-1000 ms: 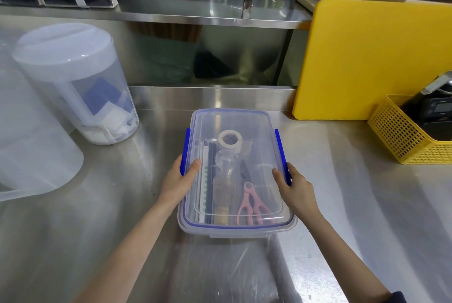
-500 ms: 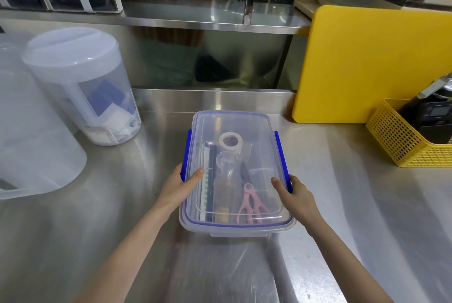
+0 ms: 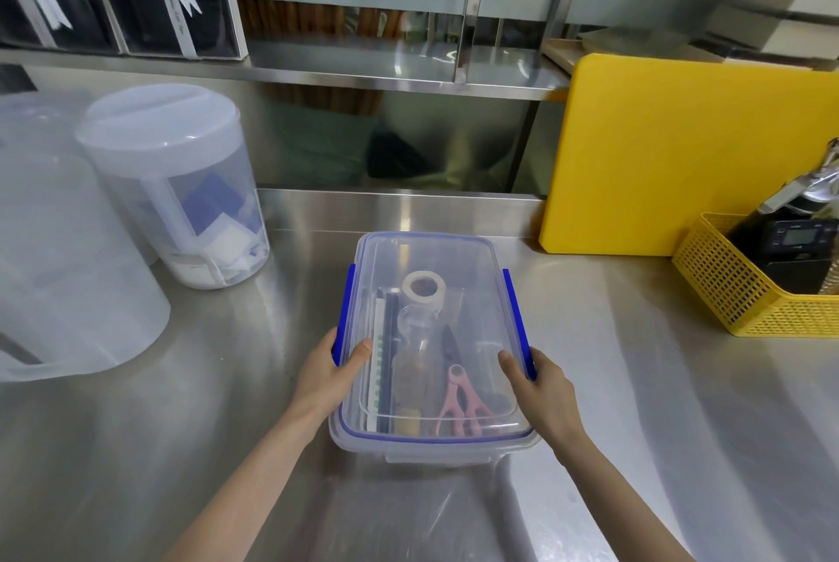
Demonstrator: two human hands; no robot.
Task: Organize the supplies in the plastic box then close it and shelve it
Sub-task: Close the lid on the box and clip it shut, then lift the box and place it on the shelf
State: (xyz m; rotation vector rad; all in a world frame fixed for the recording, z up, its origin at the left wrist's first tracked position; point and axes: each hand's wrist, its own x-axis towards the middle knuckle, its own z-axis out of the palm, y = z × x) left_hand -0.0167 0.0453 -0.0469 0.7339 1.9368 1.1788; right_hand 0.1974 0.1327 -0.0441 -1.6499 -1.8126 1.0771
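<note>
Both hands on the plastic box [image 3: 431, 334], one per long side. My left hand [image 3: 329, 373] has its grip closed on the left edge, thumb over the lid rim, fingers under the blue latch [image 3: 348, 305]. My right hand [image 3: 540, 384] grips the right edge the same way, by the other blue latch [image 3: 515, 321]. Box sits on the steel worktop [image 3: 635, 380], centre, lid on.

Step, as I judge it: sorting done, lid seated, closing at its end or lifting about to start. Cannot tell if both latches are fully snapped. Next move calls for an even two-handed lift, kept level, up to the steel shelf [image 3: 386, 75] behind.

Inside, through the clear lid: pink-handled scissors [image 3: 458, 402] at the near right, a tape roll [image 3: 423, 287] toward the far end, a small clear bottle [image 3: 415, 334] in the middle, flat strips along the left wall.

Further out: lidded translucent canister [image 3: 181, 184] far left, holding paper pieces. Yellow mesh basket [image 3: 744, 293] far right with dark gadgets. Yellow cutting board [image 3: 681, 153] leaning behind it.
</note>
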